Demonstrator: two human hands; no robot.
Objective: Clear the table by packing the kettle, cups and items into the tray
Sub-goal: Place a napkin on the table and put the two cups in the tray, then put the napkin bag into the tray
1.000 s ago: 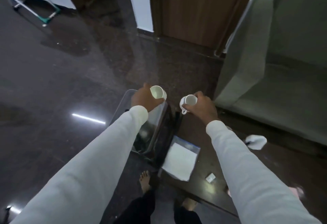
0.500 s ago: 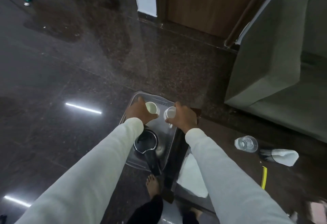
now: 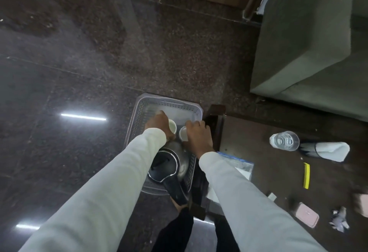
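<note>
A pale perforated tray (image 3: 194, 112) is seen on the dark polished floor, just beside the corner of a low dark table (image 3: 258, 174). Inside it, at the near end, a steel kettle (image 3: 169, 165) with a black lid and handle is stood, its body partly covered by the left sleeve. The left hand (image 3: 159, 124) is closed around one white cup (image 3: 172, 126), and the right hand (image 3: 198, 136) around a second white cup (image 3: 183, 133); both cups are held over the middle of the tray, close together, though whether they touch its bottom cannot be told, since the hands hide their lower parts. On the table, a clear glass (image 3: 284, 140), a rolled white cloth (image 3: 330, 151), a yellow strip (image 3: 306, 175), a pink case (image 3: 306, 214) and a crumpled wrapper (image 3: 339, 219) are left lying; a plastic bag (image 3: 242, 165) is half hidden by the right forearm. A grey sofa (image 3: 310, 38) is cut off at the right edge.
</note>
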